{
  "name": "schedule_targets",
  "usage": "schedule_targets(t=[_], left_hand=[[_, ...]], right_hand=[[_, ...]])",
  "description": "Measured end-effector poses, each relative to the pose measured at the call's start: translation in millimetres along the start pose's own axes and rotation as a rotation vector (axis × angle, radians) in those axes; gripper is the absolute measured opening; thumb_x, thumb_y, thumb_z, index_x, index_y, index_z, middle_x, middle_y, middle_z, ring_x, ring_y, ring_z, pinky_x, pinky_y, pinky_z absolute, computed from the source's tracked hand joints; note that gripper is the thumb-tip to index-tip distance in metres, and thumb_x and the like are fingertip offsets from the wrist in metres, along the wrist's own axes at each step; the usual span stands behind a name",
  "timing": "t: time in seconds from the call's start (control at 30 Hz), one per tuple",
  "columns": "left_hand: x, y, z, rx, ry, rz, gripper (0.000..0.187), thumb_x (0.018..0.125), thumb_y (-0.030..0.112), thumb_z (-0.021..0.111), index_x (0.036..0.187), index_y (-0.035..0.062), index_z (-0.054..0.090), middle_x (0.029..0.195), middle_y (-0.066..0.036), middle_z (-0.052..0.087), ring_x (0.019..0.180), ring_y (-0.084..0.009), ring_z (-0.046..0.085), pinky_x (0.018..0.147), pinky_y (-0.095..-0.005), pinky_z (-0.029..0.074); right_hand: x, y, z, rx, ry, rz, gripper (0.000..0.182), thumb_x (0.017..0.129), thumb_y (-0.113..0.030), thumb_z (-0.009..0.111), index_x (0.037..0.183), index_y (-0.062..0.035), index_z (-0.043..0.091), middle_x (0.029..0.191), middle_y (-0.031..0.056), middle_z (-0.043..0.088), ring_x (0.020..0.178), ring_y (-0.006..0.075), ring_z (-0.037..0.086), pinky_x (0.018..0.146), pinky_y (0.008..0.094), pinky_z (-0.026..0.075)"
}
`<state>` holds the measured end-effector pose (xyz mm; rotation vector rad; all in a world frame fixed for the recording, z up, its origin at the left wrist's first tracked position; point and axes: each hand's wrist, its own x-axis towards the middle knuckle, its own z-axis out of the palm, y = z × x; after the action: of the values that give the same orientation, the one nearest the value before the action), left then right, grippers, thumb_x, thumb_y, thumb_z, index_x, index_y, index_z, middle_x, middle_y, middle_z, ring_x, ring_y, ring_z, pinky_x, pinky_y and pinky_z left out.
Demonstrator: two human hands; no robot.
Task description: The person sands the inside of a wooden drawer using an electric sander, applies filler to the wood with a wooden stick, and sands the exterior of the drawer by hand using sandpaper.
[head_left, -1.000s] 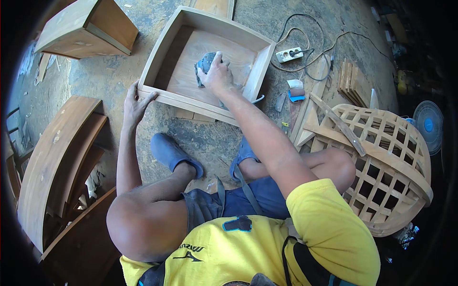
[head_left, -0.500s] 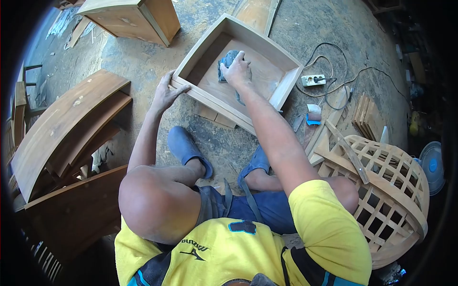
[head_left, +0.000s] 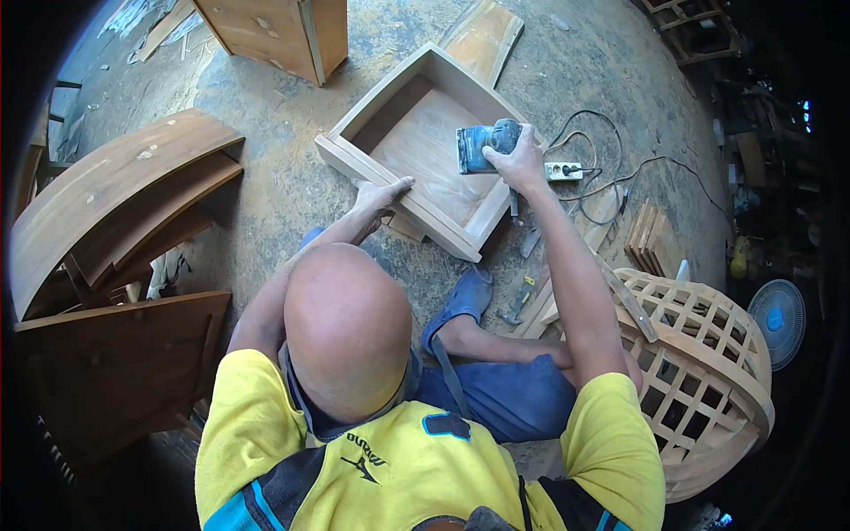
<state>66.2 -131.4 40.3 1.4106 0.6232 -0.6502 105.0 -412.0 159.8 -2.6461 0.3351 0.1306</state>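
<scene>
Right fingers (head_left: 529,140) grip a blue sander (head_left: 476,147) over the open drawer (head_left: 418,142).

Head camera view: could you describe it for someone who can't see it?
A person's right hand holds a blue power tool, probably a sander, over an open wooden box; the left hand rests on its near edge. A wooden lattice lies at right.

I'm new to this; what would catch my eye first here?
Probably the bright yellow shirt at the bottom of the view. Next, the blue power tool in the right hand, over the right side of an open wooden box whose near edge the left hand touches. The latticed wooden piece at the right, beside a fan, stands out too.
</scene>
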Motion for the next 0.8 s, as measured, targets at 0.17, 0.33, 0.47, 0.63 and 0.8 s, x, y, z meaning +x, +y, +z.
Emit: schedule_targets(t=[0.17, 0.33, 0.47, 0.63, 0.8], left_hand=[[34, -4, 8, -0.027, 0.177, 0.048, 0.054, 0.077, 0.023, 0.092, 0.113, -0.0071, 0.064, 0.089, -0.012, 0.076, 0.073, -0.0228, 0.075, 0.061, -0.0393, 0.063], [39, 32, -23, 0.11, 0.171, 0.005, 0.055, 0.075, 0.015, 0.083, 0.118, -0.0097, 0.059, 0.085, -0.014, 0.073, 0.068, -0.0226, 0.071, 0.055, -0.036, 0.058], [37, 68, -63, 0.263, 0.131, 0.058, 0.027, 0.08, 0.02, 0.083, 0.091, -0.004, 0.077, 0.09, -0.015, 0.074, 0.072, -0.0266, 0.073, 0.059, -0.0405, 0.061], [54, 111, -108, 0.538, 0.041, 0.125, 0.042, 0.091, 0.025, 0.083, 0.107, -0.0117, 0.073, 0.093, -0.017, 0.073, 0.074, -0.0255, 0.074, 0.061, -0.0398, 0.064], [60, 142, -107, 0.837, 0.004, 0.217, 0.043, 0.082, 0.027, 0.084, 0.111, -0.0036, 0.074, 0.099, -0.013, 0.076, 0.087, -0.0231, 0.073, 0.073, -0.0388, 0.061]], right_hand=[[-14, 34, -77, -0.12, 0.023, -0.033, 0.084, 0.078, -0.045, 0.085, 0.136, 0.0008, 0.046, 0.115, 0.0313, 0.072, 0.109, 0.0452, 0.072, 0.098, 0.0507, 0.056], [-60, 56, -151, -0.175, 0.032, -0.056, 0.078, 0.079, -0.04, 0.085, 0.137, -0.0027, 0.049, 0.114, 0.0278, 0.073, 0.108, 0.0442, 0.072, 0.098, 0.0499, 0.055], [-101, 81, -185, -0.216, 0.081, -0.056, 0.076, 0.079, -0.033, 0.085, 0.139, -0.004, 0.049, 0.116, 0.0235, 0.072, 0.104, 0.0409, 0.072, 0.095, 0.048, 0.056], [-145, 121, -182, -0.048, 0.068, 0.098, 0.078, 0.08, -0.022, 0.086, 0.147, -0.0106, 0.048, 0.118, 0.0197, 0.071, 0.107, 0.0361, 0.072, 0.096, 0.0481, 0.055], [-187, 177, -125, -0.013, 0.086, 0.166, 0.078, 0.08, -0.016, 0.086, 0.148, -0.0126, 0.049, 0.122, 0.0195, 0.069, 0.11, 0.0348, 0.069, 0.099, 0.0458, 0.054]])
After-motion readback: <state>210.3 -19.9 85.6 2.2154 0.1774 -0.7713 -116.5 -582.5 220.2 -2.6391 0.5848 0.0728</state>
